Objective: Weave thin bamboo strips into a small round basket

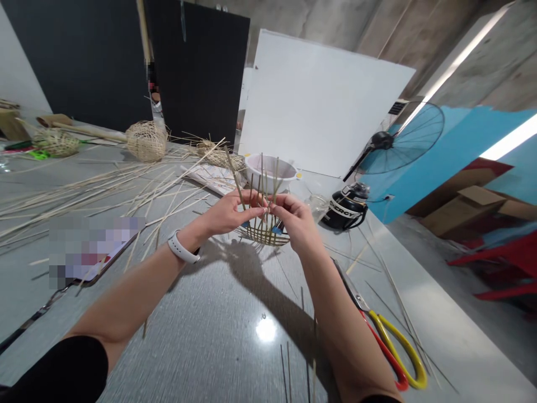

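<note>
A small, partly woven bamboo basket (pixel 264 235) stands on the grey table in front of me, its loose strips pointing upward. My left hand (pixel 229 214) reaches in from the left and pinches a strip at the upper weave. From the right, my right hand (pixel 296 218) pinches at almost the same spot, its fingertips touching those of the left. Blue clips (pixel 277 228) sit on the basket's side near the right hand. The exact strip between the fingertips is partly hidden by the fingers.
Scissors (pixel 380 330) with red and yellow handles lie by my right forearm. Loose bamboo strips (pixel 104 187) spread over the left side, near a phone (pixel 104 252). Behind the basket stand a white basin (pixel 272 170) and a black jug (pixel 344 207). A woven ball (pixel 146 141) sits farther back.
</note>
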Demonstrator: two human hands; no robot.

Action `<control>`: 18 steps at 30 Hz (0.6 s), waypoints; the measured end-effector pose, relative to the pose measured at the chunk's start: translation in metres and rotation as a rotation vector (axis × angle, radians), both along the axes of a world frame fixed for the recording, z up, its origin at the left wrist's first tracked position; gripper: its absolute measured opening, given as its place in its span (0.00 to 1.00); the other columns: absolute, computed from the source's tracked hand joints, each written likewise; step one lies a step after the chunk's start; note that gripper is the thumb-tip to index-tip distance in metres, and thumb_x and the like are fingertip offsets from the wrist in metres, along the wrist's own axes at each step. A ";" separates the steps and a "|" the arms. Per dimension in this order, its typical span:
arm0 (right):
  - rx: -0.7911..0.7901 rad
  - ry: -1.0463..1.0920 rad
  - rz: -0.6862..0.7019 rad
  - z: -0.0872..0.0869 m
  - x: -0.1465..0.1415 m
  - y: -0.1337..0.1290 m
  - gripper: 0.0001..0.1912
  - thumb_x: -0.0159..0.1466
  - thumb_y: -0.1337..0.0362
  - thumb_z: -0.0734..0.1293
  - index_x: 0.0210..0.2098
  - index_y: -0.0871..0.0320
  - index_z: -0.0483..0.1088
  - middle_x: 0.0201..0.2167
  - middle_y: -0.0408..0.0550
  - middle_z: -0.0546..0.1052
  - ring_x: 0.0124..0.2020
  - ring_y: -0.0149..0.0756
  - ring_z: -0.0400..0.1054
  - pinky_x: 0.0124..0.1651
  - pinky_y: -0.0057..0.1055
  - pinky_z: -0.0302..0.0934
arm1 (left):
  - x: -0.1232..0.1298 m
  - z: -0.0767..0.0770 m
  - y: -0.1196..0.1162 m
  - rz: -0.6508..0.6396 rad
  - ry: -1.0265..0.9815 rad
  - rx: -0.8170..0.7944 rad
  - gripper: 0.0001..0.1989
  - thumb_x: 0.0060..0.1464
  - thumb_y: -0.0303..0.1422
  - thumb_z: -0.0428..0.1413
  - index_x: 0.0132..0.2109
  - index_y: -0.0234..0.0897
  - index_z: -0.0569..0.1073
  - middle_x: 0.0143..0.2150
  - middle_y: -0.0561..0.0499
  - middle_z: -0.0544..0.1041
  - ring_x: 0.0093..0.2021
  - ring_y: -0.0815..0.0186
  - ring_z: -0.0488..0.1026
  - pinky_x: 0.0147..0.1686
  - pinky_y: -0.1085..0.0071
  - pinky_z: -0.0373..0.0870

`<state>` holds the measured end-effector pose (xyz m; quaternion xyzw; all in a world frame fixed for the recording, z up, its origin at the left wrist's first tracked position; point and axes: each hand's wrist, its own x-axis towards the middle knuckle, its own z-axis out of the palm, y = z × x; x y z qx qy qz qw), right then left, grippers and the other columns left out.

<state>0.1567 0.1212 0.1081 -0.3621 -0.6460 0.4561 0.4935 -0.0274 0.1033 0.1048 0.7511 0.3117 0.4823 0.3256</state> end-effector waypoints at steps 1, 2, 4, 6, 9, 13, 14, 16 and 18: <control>-0.011 0.009 0.016 0.000 0.000 0.000 0.11 0.53 0.60 0.72 0.35 0.57 0.76 0.28 0.42 0.76 0.32 0.33 0.67 0.37 0.32 0.59 | 0.000 0.001 0.000 -0.001 0.000 -0.012 0.08 0.58 0.35 0.57 0.40 0.35 0.73 0.35 0.51 0.78 0.38 0.67 0.76 0.46 0.67 0.70; -0.013 0.012 0.035 0.001 -0.001 -0.001 0.11 0.53 0.60 0.72 0.35 0.57 0.76 0.29 0.42 0.77 0.32 0.33 0.67 0.38 0.32 0.60 | 0.000 0.001 0.000 -0.008 -0.005 -0.038 0.08 0.58 0.35 0.57 0.39 0.34 0.73 0.35 0.50 0.78 0.38 0.67 0.76 0.45 0.67 0.71; -0.003 0.010 0.065 0.002 -0.001 -0.003 0.10 0.53 0.61 0.72 0.35 0.56 0.77 0.32 0.43 0.79 0.34 0.34 0.69 0.40 0.32 0.61 | -0.001 0.002 0.000 -0.031 -0.016 -0.110 0.08 0.57 0.35 0.57 0.38 0.34 0.72 0.34 0.50 0.78 0.36 0.67 0.77 0.43 0.67 0.71; 0.006 0.011 0.069 0.004 -0.002 -0.006 0.09 0.53 0.62 0.71 0.34 0.55 0.78 0.33 0.43 0.80 0.35 0.34 0.70 0.42 0.33 0.62 | -0.002 0.002 0.000 -0.037 -0.032 -0.189 0.09 0.55 0.35 0.59 0.39 0.34 0.70 0.33 0.50 0.78 0.36 0.66 0.77 0.40 0.67 0.71; 0.046 -0.011 0.026 0.008 -0.002 -0.011 0.07 0.54 0.64 0.69 0.33 0.55 0.78 0.33 0.43 0.80 0.36 0.35 0.71 0.43 0.33 0.63 | -0.004 0.001 0.000 -0.030 -0.054 -0.280 0.14 0.54 0.35 0.61 0.42 0.35 0.65 0.31 0.50 0.80 0.35 0.64 0.78 0.37 0.68 0.69; 0.141 -0.131 -0.065 0.010 -0.004 -0.016 0.08 0.56 0.62 0.68 0.33 0.57 0.79 0.29 0.44 0.78 0.32 0.34 0.68 0.34 0.31 0.59 | -0.005 0.001 -0.001 -0.037 -0.047 -0.315 0.17 0.53 0.36 0.62 0.45 0.36 0.64 0.31 0.50 0.81 0.34 0.65 0.79 0.38 0.68 0.68; 0.159 -0.161 -0.091 0.009 -0.004 -0.017 0.09 0.56 0.60 0.69 0.32 0.58 0.78 0.27 0.44 0.77 0.30 0.34 0.67 0.32 0.31 0.58 | -0.005 0.002 -0.001 -0.038 -0.037 -0.323 0.17 0.53 0.36 0.62 0.44 0.36 0.64 0.30 0.51 0.81 0.35 0.65 0.79 0.38 0.68 0.68; 0.173 -0.195 -0.126 0.007 -0.006 -0.017 0.11 0.57 0.57 0.71 0.30 0.59 0.76 0.23 0.43 0.75 0.26 0.32 0.64 0.29 0.30 0.55 | -0.005 0.003 -0.003 -0.038 -0.010 -0.336 0.16 0.53 0.35 0.62 0.44 0.36 0.64 0.30 0.52 0.80 0.35 0.65 0.79 0.38 0.69 0.68; 0.156 -0.178 -0.118 0.005 -0.008 -0.016 0.12 0.57 0.55 0.70 0.30 0.59 0.74 0.21 0.42 0.73 0.23 0.30 0.61 0.28 0.29 0.54 | -0.004 0.004 -0.003 -0.039 0.019 -0.333 0.15 0.54 0.35 0.61 0.45 0.35 0.66 0.29 0.51 0.80 0.35 0.65 0.78 0.39 0.69 0.68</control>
